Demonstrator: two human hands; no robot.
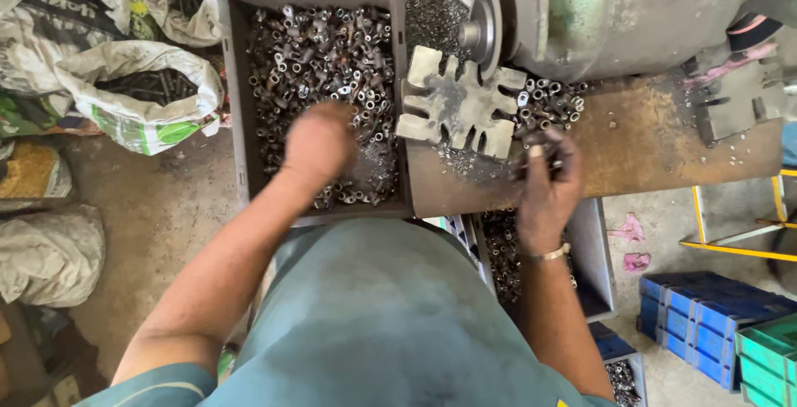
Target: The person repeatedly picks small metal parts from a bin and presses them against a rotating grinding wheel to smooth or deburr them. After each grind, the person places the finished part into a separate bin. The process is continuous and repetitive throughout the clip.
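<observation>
Small tubular steel pieces (324,50), greasy, under left hand (318,143); right hand (544,176) fisted.

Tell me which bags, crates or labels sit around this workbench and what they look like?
Printed white sack: left of the grey bin, open, green patches, dark metal parts inside.
Crumpled printed sack: top left, white and grey.
Plain grey-white sack: left floor, closed.
Blue crates: lower right floor, stacked.
Green crate: far lower right corner.
No screens or signs.
</observation>
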